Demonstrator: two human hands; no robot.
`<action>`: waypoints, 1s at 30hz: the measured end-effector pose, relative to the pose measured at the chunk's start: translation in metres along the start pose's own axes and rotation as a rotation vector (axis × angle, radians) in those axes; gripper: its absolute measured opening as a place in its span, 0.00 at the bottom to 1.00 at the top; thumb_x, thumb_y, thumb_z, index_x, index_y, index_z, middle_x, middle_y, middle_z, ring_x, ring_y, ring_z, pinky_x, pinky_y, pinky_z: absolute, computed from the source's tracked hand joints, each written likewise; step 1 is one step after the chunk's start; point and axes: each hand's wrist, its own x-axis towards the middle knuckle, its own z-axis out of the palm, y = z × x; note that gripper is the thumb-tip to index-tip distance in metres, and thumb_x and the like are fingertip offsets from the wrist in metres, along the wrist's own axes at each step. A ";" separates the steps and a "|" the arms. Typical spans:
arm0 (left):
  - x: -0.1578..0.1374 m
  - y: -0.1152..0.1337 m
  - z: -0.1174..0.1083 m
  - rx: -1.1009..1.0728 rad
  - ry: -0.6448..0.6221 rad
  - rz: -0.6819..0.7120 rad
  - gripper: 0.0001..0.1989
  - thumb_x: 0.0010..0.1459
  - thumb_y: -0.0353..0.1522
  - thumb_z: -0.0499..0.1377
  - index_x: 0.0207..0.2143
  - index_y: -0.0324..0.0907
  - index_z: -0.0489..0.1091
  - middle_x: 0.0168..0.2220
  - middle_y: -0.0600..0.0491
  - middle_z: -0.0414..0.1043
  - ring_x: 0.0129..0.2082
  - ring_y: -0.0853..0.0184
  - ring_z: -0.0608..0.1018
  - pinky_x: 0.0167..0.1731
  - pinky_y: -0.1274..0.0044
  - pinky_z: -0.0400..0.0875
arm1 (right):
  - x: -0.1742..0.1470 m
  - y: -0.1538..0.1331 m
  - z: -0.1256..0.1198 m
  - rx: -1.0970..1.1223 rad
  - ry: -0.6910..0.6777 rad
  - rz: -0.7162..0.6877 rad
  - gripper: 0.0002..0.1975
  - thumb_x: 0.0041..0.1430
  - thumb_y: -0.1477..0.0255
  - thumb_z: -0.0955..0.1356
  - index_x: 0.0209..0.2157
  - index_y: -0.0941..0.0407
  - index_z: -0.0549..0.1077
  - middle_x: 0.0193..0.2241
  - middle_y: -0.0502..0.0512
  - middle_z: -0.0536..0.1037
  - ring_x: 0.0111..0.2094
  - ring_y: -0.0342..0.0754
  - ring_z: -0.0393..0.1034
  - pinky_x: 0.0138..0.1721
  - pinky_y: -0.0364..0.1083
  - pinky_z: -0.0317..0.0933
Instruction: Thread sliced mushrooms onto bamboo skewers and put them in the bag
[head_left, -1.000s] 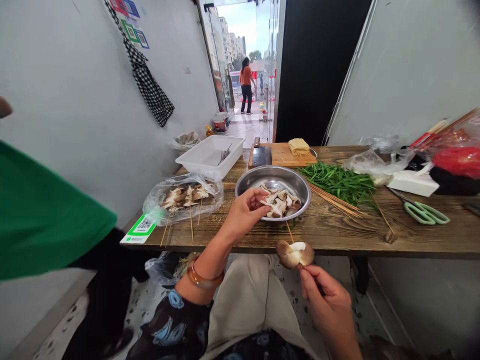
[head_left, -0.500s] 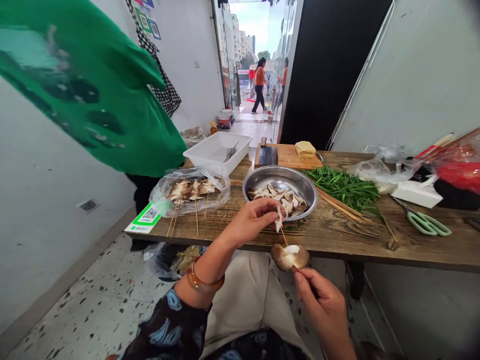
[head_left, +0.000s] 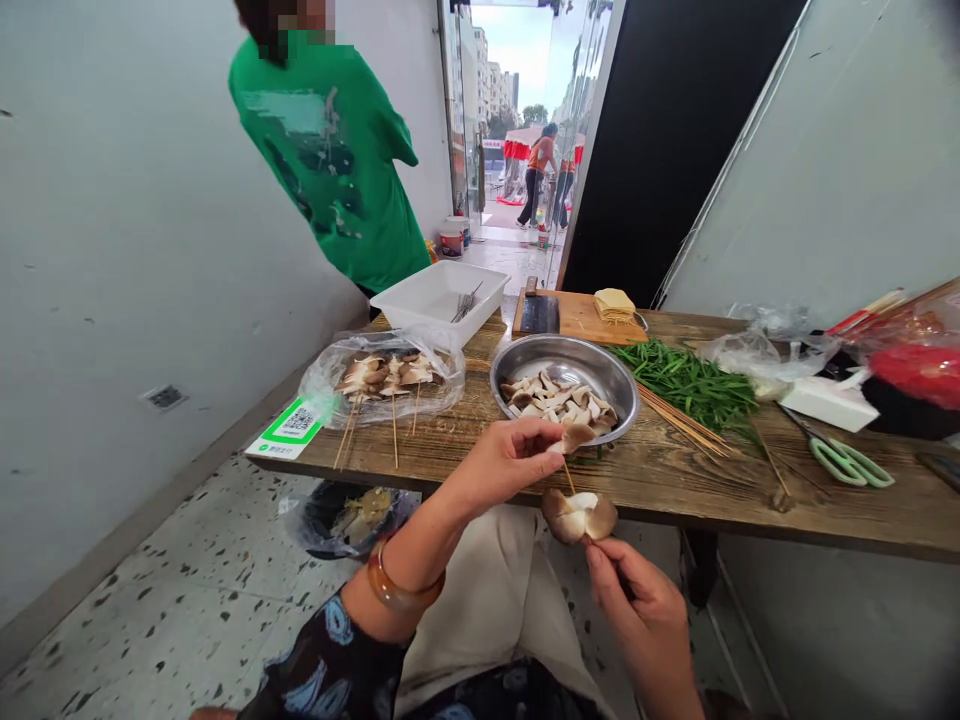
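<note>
My left hand (head_left: 517,455) pinches a piece of oyster mushroom (head_left: 574,436) at the tip of a wooden skewer (head_left: 570,476). Below it, my right hand (head_left: 637,590) grips the skewer just under several brown-and-white mushroom pieces (head_left: 579,516) threaded on it. Whether the skewer's tip has pierced the upper piece I cannot tell. Just behind my left hand, a steel bowl (head_left: 634,385) holds loose mushroom pieces (head_left: 551,392). To the left, finished-looking mushroom skewers (head_left: 390,374) lie on a clear plastic bag (head_left: 322,375), their sticks pointing toward me.
On the wooden table (head_left: 457,455) are a white tray (head_left: 435,290), a cleaver (head_left: 540,313), a cutting board (head_left: 581,318), green chives (head_left: 682,380), loose skewers (head_left: 686,420) and scissors (head_left: 851,460). A person in a green shirt (head_left: 330,150) stands behind at left. A lined bin (head_left: 315,530) sits below.
The mushroom piece in my left hand has turned, its brown cap now showing above the skewer tip. The green-shirted person has moved away toward the door. My right hand stays nearly still.
</note>
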 end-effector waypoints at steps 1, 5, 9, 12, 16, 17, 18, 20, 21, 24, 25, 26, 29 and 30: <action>-0.002 -0.001 0.001 -0.003 -0.002 0.000 0.14 0.50 0.35 0.63 0.38 0.38 0.75 0.37 0.48 0.75 0.35 0.67 0.75 0.34 0.77 0.67 | -0.001 0.001 0.001 0.003 -0.004 0.005 0.15 0.60 0.64 0.64 0.26 0.56 0.76 0.16 0.47 0.69 0.18 0.41 0.63 0.21 0.39 0.57; -0.008 -0.009 0.007 0.006 0.081 0.002 0.14 0.52 0.34 0.62 0.41 0.38 0.75 0.34 0.49 0.76 0.32 0.68 0.75 0.32 0.78 0.67 | -0.005 0.005 0.002 -0.006 -0.001 0.024 0.14 0.59 0.63 0.65 0.27 0.56 0.77 0.17 0.48 0.70 0.19 0.42 0.64 0.22 0.39 0.58; -0.011 -0.017 0.014 -0.088 0.215 -0.002 0.11 0.51 0.33 0.62 0.37 0.38 0.71 0.26 0.53 0.74 0.26 0.71 0.75 0.29 0.79 0.67 | -0.007 0.005 0.001 -0.020 0.022 0.040 0.14 0.59 0.63 0.66 0.28 0.57 0.77 0.18 0.49 0.71 0.20 0.43 0.65 0.23 0.39 0.59; -0.012 -0.018 0.018 -0.146 0.251 -0.002 0.08 0.52 0.34 0.61 0.33 0.38 0.69 0.24 0.53 0.74 0.25 0.71 0.75 0.29 0.79 0.69 | -0.006 0.002 0.002 -0.014 0.017 0.023 0.14 0.58 0.63 0.66 0.27 0.57 0.77 0.17 0.49 0.71 0.19 0.42 0.65 0.21 0.38 0.59; -0.016 -0.016 0.019 -0.232 0.273 -0.012 0.09 0.50 0.35 0.63 0.32 0.39 0.69 0.25 0.53 0.75 0.27 0.70 0.77 0.31 0.77 0.71 | -0.005 0.000 0.003 -0.016 0.020 0.005 0.14 0.58 0.63 0.66 0.27 0.57 0.77 0.16 0.48 0.70 0.18 0.42 0.64 0.20 0.38 0.58; -0.017 -0.016 0.019 -0.243 0.284 -0.012 0.09 0.50 0.35 0.63 0.31 0.39 0.69 0.25 0.53 0.75 0.26 0.70 0.77 0.31 0.77 0.71 | -0.005 0.000 0.003 -0.016 0.018 0.005 0.14 0.58 0.63 0.66 0.26 0.57 0.77 0.16 0.48 0.70 0.18 0.42 0.64 0.20 0.38 0.58; -0.017 -0.016 0.019 -0.246 0.300 -0.010 0.09 0.50 0.35 0.63 0.31 0.38 0.70 0.26 0.53 0.75 0.26 0.70 0.77 0.31 0.78 0.71 | -0.006 0.000 0.003 -0.015 0.017 0.008 0.14 0.58 0.63 0.66 0.26 0.57 0.77 0.17 0.48 0.70 0.18 0.42 0.64 0.21 0.38 0.59; -0.019 -0.016 0.019 -0.223 0.337 0.003 0.08 0.50 0.34 0.63 0.30 0.38 0.71 0.26 0.53 0.75 0.27 0.71 0.76 0.30 0.79 0.70 | -0.007 0.000 0.003 -0.005 0.024 0.019 0.15 0.58 0.63 0.66 0.26 0.57 0.77 0.17 0.48 0.70 0.19 0.42 0.64 0.21 0.38 0.59; -0.019 -0.016 0.019 -0.203 0.355 0.012 0.08 0.49 0.34 0.64 0.30 0.38 0.72 0.26 0.54 0.74 0.27 0.71 0.76 0.30 0.79 0.69 | -0.008 0.000 0.004 0.001 0.030 0.025 0.14 0.58 0.63 0.66 0.26 0.57 0.78 0.17 0.48 0.70 0.19 0.42 0.64 0.22 0.38 0.59; -0.021 -0.016 0.018 -0.167 0.388 0.036 0.06 0.48 0.32 0.64 0.29 0.38 0.73 0.25 0.54 0.73 0.26 0.72 0.74 0.29 0.80 0.67 | -0.010 -0.003 0.005 0.021 0.046 0.046 0.15 0.58 0.62 0.66 0.27 0.56 0.78 0.17 0.48 0.70 0.20 0.42 0.64 0.22 0.38 0.58; -0.021 -0.016 0.018 -0.162 0.394 0.042 0.06 0.48 0.31 0.64 0.29 0.38 0.73 0.25 0.54 0.73 0.26 0.72 0.74 0.29 0.80 0.67 | -0.010 -0.005 0.005 0.027 0.048 0.053 0.15 0.57 0.62 0.66 0.26 0.56 0.78 0.18 0.48 0.70 0.20 0.42 0.64 0.22 0.38 0.58; -0.021 -0.016 0.019 -0.156 0.399 0.046 0.05 0.48 0.31 0.64 0.29 0.38 0.72 0.25 0.54 0.73 0.26 0.72 0.74 0.29 0.80 0.67 | -0.011 -0.006 0.006 0.032 0.050 0.061 0.15 0.58 0.61 0.66 0.26 0.56 0.78 0.18 0.48 0.70 0.20 0.42 0.64 0.22 0.38 0.58; -0.022 -0.016 0.019 -0.113 0.424 0.062 0.05 0.48 0.31 0.63 0.29 0.39 0.72 0.26 0.54 0.73 0.27 0.71 0.75 0.30 0.79 0.68 | -0.011 -0.010 0.006 0.047 0.054 0.076 0.16 0.57 0.60 0.66 0.26 0.56 0.77 0.17 0.48 0.69 0.19 0.42 0.63 0.21 0.39 0.57; -0.022 -0.017 0.019 -0.099 0.431 0.067 0.05 0.48 0.31 0.63 0.29 0.39 0.72 0.27 0.53 0.73 0.27 0.70 0.75 0.30 0.78 0.68 | -0.011 -0.011 0.005 0.053 0.055 0.076 0.16 0.57 0.59 0.66 0.26 0.56 0.77 0.16 0.48 0.69 0.19 0.42 0.62 0.20 0.39 0.57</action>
